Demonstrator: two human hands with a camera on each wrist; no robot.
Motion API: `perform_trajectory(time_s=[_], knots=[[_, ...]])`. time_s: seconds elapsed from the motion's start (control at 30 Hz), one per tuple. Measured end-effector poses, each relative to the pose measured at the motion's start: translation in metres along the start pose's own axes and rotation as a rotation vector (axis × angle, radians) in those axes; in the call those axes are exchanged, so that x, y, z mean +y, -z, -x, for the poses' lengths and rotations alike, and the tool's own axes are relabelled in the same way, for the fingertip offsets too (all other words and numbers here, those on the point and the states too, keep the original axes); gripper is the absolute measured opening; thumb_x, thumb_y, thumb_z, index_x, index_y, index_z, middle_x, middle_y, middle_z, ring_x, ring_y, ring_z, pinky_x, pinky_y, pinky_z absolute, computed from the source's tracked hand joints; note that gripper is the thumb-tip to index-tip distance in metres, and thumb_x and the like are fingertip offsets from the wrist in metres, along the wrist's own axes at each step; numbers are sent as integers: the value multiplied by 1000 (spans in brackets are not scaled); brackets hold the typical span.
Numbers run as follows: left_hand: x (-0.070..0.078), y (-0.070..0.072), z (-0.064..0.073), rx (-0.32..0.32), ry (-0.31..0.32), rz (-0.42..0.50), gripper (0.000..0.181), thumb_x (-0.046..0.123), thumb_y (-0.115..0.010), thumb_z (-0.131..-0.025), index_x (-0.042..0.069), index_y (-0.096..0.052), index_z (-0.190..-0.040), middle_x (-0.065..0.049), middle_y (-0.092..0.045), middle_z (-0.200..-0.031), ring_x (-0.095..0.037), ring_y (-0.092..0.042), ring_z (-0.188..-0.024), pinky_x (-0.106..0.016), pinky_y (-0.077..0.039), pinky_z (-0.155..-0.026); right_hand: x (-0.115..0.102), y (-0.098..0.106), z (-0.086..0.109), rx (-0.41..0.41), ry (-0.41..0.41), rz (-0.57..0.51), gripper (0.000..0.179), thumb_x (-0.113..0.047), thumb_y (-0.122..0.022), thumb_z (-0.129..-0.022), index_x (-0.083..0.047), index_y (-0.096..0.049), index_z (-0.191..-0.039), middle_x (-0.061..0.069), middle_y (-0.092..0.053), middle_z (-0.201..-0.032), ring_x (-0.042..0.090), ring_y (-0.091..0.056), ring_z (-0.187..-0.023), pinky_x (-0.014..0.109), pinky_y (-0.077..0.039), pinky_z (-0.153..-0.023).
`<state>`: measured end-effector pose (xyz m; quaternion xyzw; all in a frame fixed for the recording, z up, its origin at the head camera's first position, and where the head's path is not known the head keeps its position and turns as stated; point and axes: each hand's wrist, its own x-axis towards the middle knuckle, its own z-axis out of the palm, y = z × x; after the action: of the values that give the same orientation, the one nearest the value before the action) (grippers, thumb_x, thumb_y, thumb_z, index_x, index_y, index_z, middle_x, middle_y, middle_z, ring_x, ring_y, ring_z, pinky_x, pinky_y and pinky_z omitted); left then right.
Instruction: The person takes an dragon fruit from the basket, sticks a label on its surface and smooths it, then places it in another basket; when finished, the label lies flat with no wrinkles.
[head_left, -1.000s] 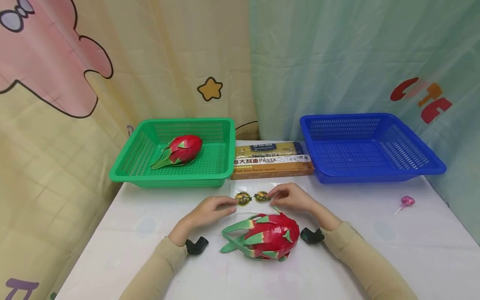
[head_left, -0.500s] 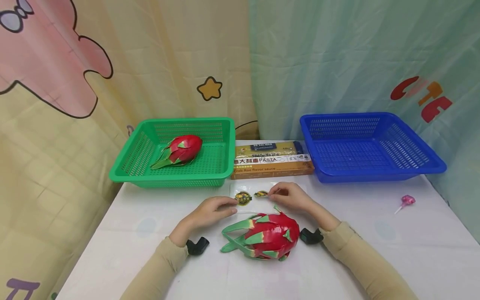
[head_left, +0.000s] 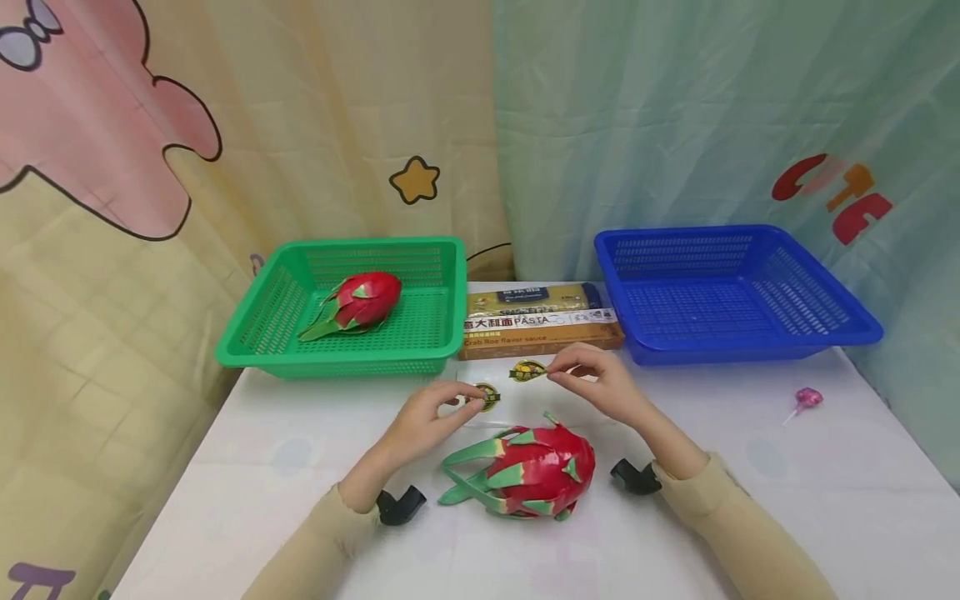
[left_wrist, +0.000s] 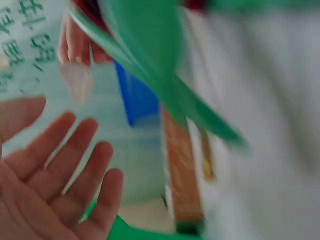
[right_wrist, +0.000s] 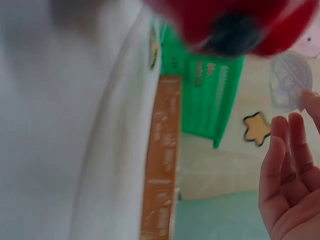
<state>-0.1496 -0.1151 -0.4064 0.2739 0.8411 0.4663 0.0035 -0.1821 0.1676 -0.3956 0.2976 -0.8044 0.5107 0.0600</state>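
Head feed shows me right hand (head_left: 600, 383) pinching sticker (head_left: 528, 372) by its edge, held up over far side of clear sheet (head_left: 517, 408). Left hand (head_left: 422, 421) relaxed, fingers extended and spread, tips at second sticker (head_left: 490, 398) on sheet; contact I can't tell. Dragon fruit (head_left: 543, 471) lies nearer me on table (head_left: 637, 550), between forearms. Pasta box (head_left: 540, 340) beyond sheet, between green basket (head_left: 345, 366) and blue basket (head_left: 750, 340).

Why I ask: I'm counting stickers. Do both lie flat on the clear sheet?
No: the right hand pinches one sticker by its edge, up off the sheet.
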Motion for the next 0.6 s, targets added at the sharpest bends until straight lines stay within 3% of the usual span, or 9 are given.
perform_trajectory(time_s=[0.07, 0.2, 0.3, 0.4, 0.53, 0.6], knots=[[15, -4, 0, 51, 2, 49, 24, 26, -60, -93, 10, -66, -110, 2, -67, -105, -13, -59, -98, -37, -49, -82, -20, 1, 3, 0, 67, -1, 14, 12, -65, -80, 2, -68, -90, 11, -64, -89, 10, -59, -83, 26, -53, -69], [41, -12, -2, 123, 72, 151, 26, 26, -61, -93, 11, -62, -114, 0, -68, -99, -12, -61, -88, -31, -50, -75, -47, 0, 9, 15, 185, 31, 19, 16, -68, -75, 1, -69, -87, 11, -64, -85, 15, -58, -83, 25, -52, -69], [51, -19, -5, 152, 100, 227, 24, 23, -62, -92, 9, -61, -112, -3, -68, -96, -15, -62, -84, -30, -50, -73, -41, -2, 15, 38, 226, 53, 23, 13, -71, -74, -6, -71, -88, 4, -62, -86, 15, -56, -83, 24, -49, -68], [54, -26, -8, 186, 63, 279, 16, 17, -64, -90, 6, -64, -102, -5, -67, -92, -17, -62, -81, -30, -51, -73, -42, -2, 21, 36, 231, 67, 24, 12, -73, -73, -7, -72, -87, 2, -61, -85, 14, -54, -82, 25, -46, -69], [58, -34, -7, 235, 14, 299, 9, 11, -67, -87, 7, -66, -95, -2, -67, -89, -15, -63, -78, -28, -51, -71, -40, 2, 29, -29, 206, 24, 27, 15, -72, -71, -5, -69, -89, 4, -61, -90, 14, -56, -86, 26, -50, -73], [60, -37, -7, 250, 5, 296, 8, 10, -68, -87, 7, -66, -94, -1, -67, -89, -15, -62, -78, -27, -50, -70, -29, 4, 33, -72, 185, -46, 33, 17, -69, -73, -4, -66, -98, 5, -61, -97, 13, -56, -93, 29, -52, -76]])
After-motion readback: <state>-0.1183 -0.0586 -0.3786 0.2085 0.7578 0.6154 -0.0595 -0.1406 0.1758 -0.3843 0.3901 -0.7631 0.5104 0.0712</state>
